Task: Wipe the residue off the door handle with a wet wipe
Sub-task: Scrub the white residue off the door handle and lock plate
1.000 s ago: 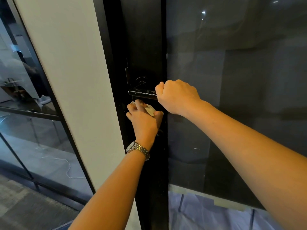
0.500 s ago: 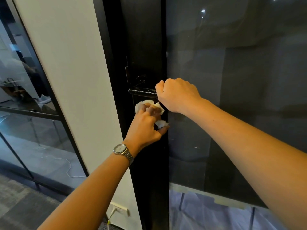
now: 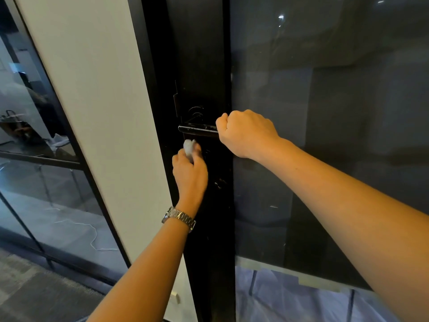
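Observation:
A black lever door handle point(image 3: 197, 130) sticks out to the left from a black door stile point(image 3: 204, 66). Pale specks of residue show along its top. My right hand point(image 3: 246, 133) grips the handle's right end with curled fingers. My left hand point(image 3: 189, 173), with a metal watch on the wrist, pinches a crumpled white wet wipe point(image 3: 189, 146). The wipe sits just below the handle's left end, a small gap apart from it.
A white wall panel point(image 3: 92, 101) stands left of the door frame. Dark glass point(image 3: 325, 112) fills the door to the right. Further left is a glass partition point(image 3: 34, 182) with a white cable on the floor behind it. Grey carpet lies at the bottom left.
My left hand has shifted left and turned, with the wipe now bunched at its fingertips under the handle's free end. My right hand has kept its grip on the handle.

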`<state>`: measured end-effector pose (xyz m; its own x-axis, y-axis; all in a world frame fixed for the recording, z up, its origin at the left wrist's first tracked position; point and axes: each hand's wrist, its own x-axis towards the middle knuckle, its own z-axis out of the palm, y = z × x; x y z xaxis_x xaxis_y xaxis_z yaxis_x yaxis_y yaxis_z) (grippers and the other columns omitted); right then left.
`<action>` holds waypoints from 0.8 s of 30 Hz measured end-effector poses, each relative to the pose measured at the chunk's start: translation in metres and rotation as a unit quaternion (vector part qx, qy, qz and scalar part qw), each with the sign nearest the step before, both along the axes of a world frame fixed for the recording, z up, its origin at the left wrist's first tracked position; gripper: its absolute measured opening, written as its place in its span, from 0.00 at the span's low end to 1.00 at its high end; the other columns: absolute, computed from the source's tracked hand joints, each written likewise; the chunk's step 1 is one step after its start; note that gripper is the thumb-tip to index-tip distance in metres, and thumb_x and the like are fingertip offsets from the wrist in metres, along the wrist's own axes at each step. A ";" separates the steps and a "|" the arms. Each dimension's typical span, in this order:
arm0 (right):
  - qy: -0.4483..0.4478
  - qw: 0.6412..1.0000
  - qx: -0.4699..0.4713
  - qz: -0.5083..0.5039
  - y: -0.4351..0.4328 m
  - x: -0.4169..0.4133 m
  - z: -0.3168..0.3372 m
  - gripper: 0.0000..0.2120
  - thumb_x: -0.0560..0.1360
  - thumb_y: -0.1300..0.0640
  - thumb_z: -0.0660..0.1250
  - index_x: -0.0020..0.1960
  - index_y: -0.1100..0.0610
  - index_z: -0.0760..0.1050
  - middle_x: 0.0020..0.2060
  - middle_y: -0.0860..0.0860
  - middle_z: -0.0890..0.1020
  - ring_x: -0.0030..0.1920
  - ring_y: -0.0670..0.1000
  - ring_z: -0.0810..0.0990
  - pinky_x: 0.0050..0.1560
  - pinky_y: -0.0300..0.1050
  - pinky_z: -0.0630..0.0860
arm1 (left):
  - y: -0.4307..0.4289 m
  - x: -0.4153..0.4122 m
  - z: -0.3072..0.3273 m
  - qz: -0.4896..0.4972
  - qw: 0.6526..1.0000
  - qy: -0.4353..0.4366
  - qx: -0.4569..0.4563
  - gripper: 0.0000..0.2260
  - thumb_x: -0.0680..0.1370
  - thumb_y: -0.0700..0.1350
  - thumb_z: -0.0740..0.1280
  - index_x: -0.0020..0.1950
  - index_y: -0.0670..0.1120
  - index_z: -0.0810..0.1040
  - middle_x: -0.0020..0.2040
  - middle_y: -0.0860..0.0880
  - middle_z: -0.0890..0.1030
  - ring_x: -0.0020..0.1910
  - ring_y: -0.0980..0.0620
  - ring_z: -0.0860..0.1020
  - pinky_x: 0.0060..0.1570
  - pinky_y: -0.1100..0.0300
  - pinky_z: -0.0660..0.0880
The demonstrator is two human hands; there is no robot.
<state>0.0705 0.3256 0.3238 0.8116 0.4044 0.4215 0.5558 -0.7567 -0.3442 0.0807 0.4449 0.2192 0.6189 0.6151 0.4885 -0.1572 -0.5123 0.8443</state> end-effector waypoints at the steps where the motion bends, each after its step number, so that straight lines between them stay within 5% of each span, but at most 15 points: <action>1: -0.001 1.000 -0.001 0.001 0.000 0.000 0.000 0.22 0.81 0.55 0.48 0.29 0.56 0.60 0.28 0.51 0.67 0.28 0.50 0.64 0.28 0.43 0.57 | 0.002 0.002 -0.008 -0.007 0.998 0.008 -0.055 0.17 0.80 0.57 0.49 0.52 0.48 0.72 0.49 0.46 0.77 0.44 0.55 0.76 0.44 0.64 0.72; 3: -0.003 1.000 -0.003 0.003 -0.001 -0.001 0.000 0.22 0.82 0.55 0.48 0.29 0.56 0.60 0.28 0.51 0.67 0.28 0.49 0.64 0.27 0.42 0.57 | 0.012 0.000 -0.016 -0.034 0.979 0.031 -0.199 0.21 0.81 0.57 0.46 0.58 0.47 0.72 0.48 0.47 0.79 0.51 0.49 0.78 0.57 0.55 0.74; 5: -0.003 1.000 -0.004 0.003 0.000 0.000 0.001 0.22 0.82 0.55 0.48 0.29 0.56 0.60 0.28 0.51 0.67 0.28 0.49 0.65 0.27 0.42 0.57 | 0.020 0.001 -0.015 -0.026 0.971 0.038 -0.233 0.18 0.81 0.54 0.49 0.56 0.46 0.74 0.52 0.45 0.79 0.51 0.49 0.77 0.59 0.55 0.73; 8: -0.003 1.000 -0.002 0.000 0.000 0.001 0.001 0.22 0.81 0.55 0.48 0.29 0.56 0.61 0.28 0.51 0.67 0.28 0.50 0.65 0.28 0.43 0.56 | 0.006 -0.010 0.000 -0.016 0.997 -0.020 -0.078 0.16 0.81 0.50 0.51 0.46 0.49 0.76 0.47 0.47 0.78 0.42 0.57 0.74 0.43 0.66 0.67; 12: -0.010 1.000 -0.002 -0.003 0.000 0.000 0.000 0.22 0.82 0.54 0.48 0.29 0.56 0.62 0.28 0.51 0.68 0.28 0.49 0.65 0.27 0.42 0.57 | 0.007 -0.015 -0.002 -0.039 0.991 -0.041 0.123 0.14 0.80 0.44 0.57 0.41 0.41 0.78 0.52 0.54 0.73 0.44 0.58 0.72 0.41 0.74 0.67; 16: -0.008 1.000 -0.008 0.002 0.000 0.002 0.000 0.21 0.81 0.56 0.48 0.30 0.56 0.60 0.28 0.51 0.67 0.28 0.50 0.64 0.27 0.43 0.55 | 0.022 -0.013 0.000 0.009 0.991 -0.028 0.132 0.14 0.80 0.44 0.58 0.37 0.41 0.75 0.38 0.52 0.71 0.33 0.59 0.68 0.33 0.71 0.67; 20: 0.000 1.000 0.001 0.002 0.000 0.001 0.000 0.21 0.80 0.56 0.49 0.29 0.56 0.59 0.27 0.51 0.66 0.27 0.50 0.63 0.28 0.43 0.54 | 0.018 -0.018 0.008 -0.049 0.975 -0.021 0.216 0.11 0.78 0.41 0.61 0.47 0.35 0.79 0.49 0.51 0.71 0.36 0.63 0.70 0.38 0.81 0.67; 24: 0.000 1.000 0.000 0.000 0.000 0.000 0.000 0.20 0.80 0.57 0.49 0.29 0.56 0.60 0.27 0.51 0.67 0.28 0.50 0.63 0.28 0.43 0.55 | 0.017 -0.015 0.011 0.000 0.980 -0.010 0.201 0.11 0.78 0.42 0.62 0.48 0.35 0.79 0.47 0.49 0.73 0.34 0.60 0.70 0.34 0.73 0.67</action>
<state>0.0703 0.3257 0.3235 0.8114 0.4043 0.4221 0.5560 -0.7565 -0.3442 0.0656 0.4621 0.2305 0.6059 0.3716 0.7035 -0.1716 -0.8024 0.5716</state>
